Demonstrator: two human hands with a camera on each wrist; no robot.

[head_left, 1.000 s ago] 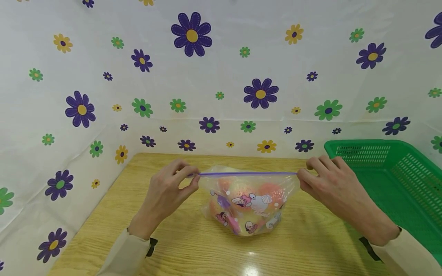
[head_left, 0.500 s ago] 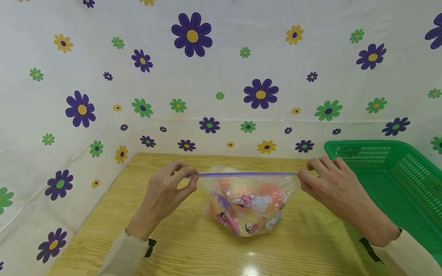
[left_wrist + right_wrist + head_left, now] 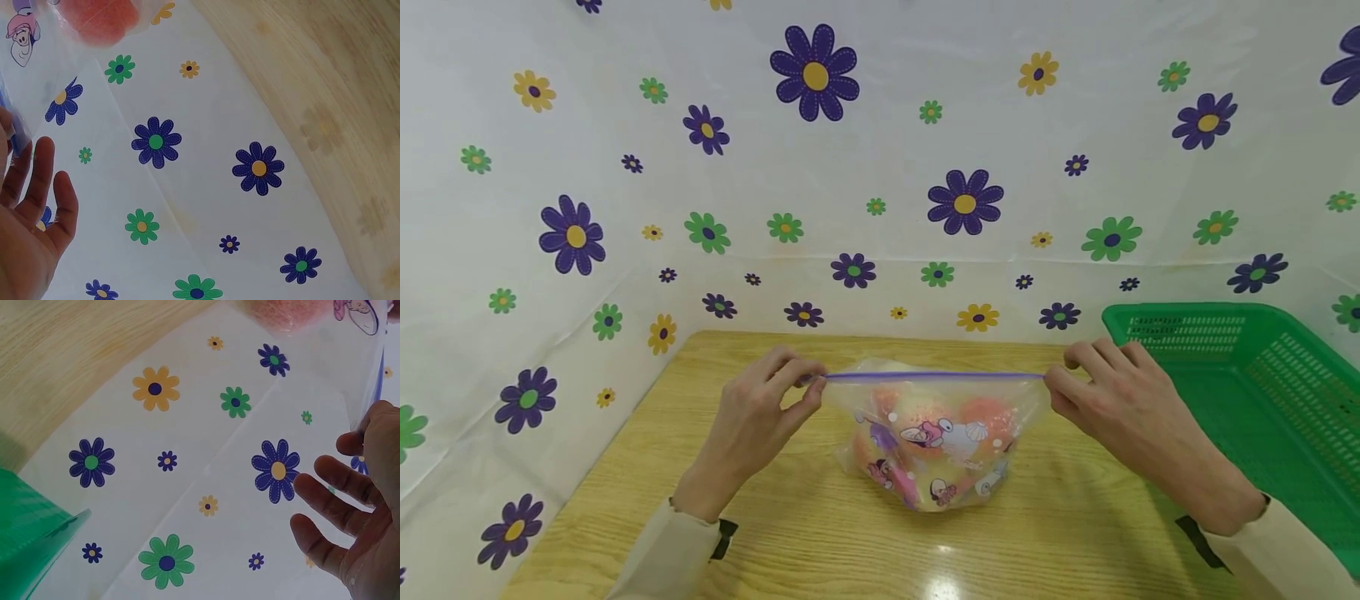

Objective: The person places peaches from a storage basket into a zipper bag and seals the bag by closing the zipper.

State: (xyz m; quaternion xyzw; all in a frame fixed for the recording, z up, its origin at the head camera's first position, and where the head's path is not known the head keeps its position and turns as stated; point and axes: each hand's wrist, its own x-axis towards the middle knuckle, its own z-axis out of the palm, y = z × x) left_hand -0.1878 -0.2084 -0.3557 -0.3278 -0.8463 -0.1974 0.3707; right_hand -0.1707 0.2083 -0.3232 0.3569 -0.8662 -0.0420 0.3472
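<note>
A clear zip-top bag (image 3: 940, 442) printed with cartoon figures stands on the wooden table, its purple zip strip (image 3: 932, 376) pulled straight across the top. Through the plastic show several round orange-pink and yellowish fruits (image 3: 988, 417), partly hidden by the prints. My left hand (image 3: 760, 412) pinches the left end of the strip between thumb and forefinger. At the other end, my right hand (image 3: 1116, 408) pinches the strip's right corner. Both wrist views catch the bag's edge at the fingers, with the other fingers of the left hand (image 3: 37, 206) and right hand (image 3: 350, 512) loosely spread.
On the right a green perforated plastic basket (image 3: 1240, 400) stands beside my right forearm. Behind and to the left hangs a white sheet (image 3: 865, 150) with purple, green and yellow flowers. The wooden table (image 3: 820, 542) extends in front of the bag.
My left hand has shifted slightly left along the zip strip's left end. The right hand keeps its pinch, and the bag stays in place.
</note>
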